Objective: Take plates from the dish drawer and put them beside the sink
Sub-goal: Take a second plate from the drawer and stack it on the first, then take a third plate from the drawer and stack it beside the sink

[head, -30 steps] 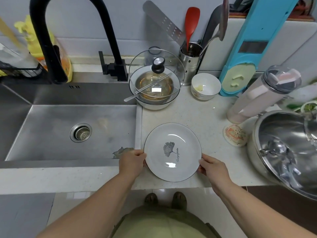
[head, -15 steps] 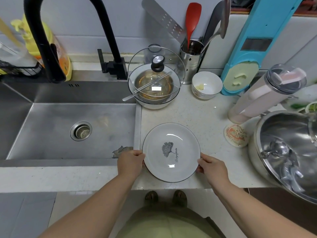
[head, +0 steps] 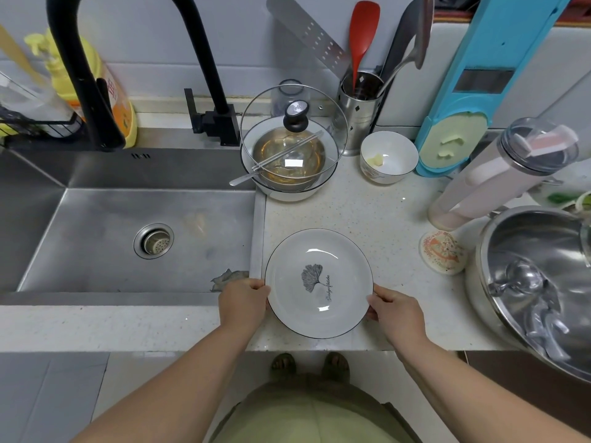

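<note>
A white plate with a thin dark rim and a grey leaf print lies flat on the speckled countertop, just right of the steel sink. My left hand grips the plate's left edge. On the right edge sits my right hand, fingers curled around the rim. The plate may be a small stack; I cannot tell. The dish drawer is out of view.
Behind the plate stand a lidded glass pot in a white bowl, a small white bowl, a utensil holder and a black faucet. A large steel pot, a coaster and a tall canister crowd the right.
The plate has shifted slightly away from the counter's front edge and toward the sink, both hands staying on its rim.
</note>
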